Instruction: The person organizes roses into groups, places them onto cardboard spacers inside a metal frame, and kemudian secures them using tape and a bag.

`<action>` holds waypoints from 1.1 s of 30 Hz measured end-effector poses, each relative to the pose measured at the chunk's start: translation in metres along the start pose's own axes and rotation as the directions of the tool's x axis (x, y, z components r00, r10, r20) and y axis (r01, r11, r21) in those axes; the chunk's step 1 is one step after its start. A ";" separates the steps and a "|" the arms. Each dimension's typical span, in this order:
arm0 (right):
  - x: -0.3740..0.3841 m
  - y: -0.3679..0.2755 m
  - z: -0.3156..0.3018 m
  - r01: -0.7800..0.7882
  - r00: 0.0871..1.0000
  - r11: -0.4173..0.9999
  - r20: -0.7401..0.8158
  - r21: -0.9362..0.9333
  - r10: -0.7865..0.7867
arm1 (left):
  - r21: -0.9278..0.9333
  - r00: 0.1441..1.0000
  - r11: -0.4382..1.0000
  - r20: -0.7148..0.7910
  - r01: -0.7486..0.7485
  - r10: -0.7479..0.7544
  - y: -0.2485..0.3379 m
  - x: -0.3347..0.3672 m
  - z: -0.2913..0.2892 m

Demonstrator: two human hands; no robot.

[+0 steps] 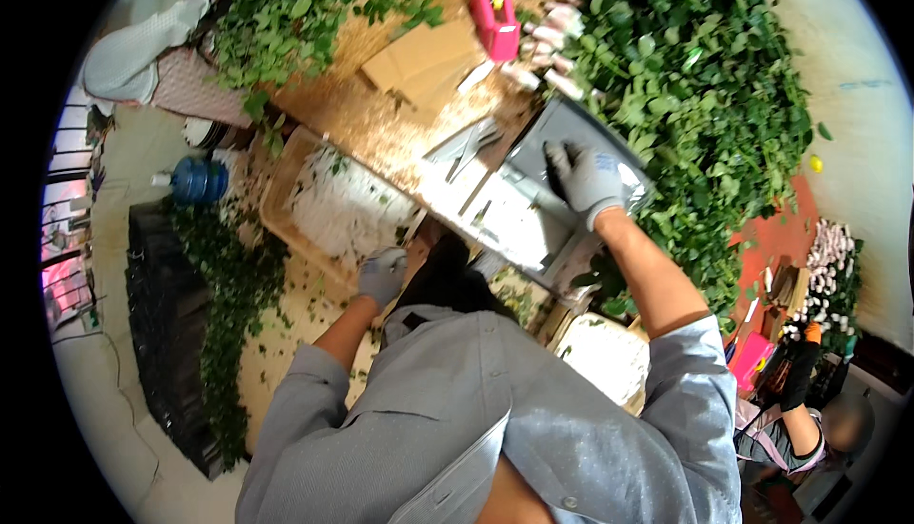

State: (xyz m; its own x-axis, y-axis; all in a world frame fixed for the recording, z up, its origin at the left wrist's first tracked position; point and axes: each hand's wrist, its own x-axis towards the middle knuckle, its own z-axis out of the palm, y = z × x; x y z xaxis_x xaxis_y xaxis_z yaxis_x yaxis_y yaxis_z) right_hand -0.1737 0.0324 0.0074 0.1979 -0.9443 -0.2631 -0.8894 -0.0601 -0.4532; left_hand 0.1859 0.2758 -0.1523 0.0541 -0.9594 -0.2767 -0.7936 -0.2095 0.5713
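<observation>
My right hand (pixel 586 177), in a pale grey glove with dark finger fronts, lies with its fingers stretched over a grey plastic box (pixel 562 129) on the wooden table. My left hand (pixel 383 275), gloved the same way, is low beside my dark-trousered leg, next to a shallow beige tub (pixel 276 196). Its fingers look curled, and whether anything is inside them is hidden. A white sheet-like surface (pixel 519 224) and a grey metal piece (pixel 464 148) are near the box, left of my right hand.
Leafy stems with white-wrapped ends (pixel 685 77) pile up at the right. A pink tape dispenser (pixel 495 15), flat cardboard (pixel 424 62) and more greenery (pixel 305 10) are on the table (pixel 367 34). A blue water bottle (pixel 200 181) stands left. Another person (pixel 809 429) works at lower right.
</observation>
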 end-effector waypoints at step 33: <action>-0.007 -0.012 0.007 -0.275 0.948 0.951 -0.123 0.139 0.293 | 0.010 0.851 0.852 -0.044 -0.524 0.524 0.125 0.141 -0.062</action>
State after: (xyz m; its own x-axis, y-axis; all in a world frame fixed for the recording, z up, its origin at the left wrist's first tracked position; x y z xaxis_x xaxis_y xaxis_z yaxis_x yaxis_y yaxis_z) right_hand -0.1616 0.0418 0.0084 -0.1235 -0.9529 -0.2771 -0.8431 0.2480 -0.4771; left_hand 0.1315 0.1031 -0.0719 -0.3433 -0.9341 0.0979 -0.7100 0.3263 0.6241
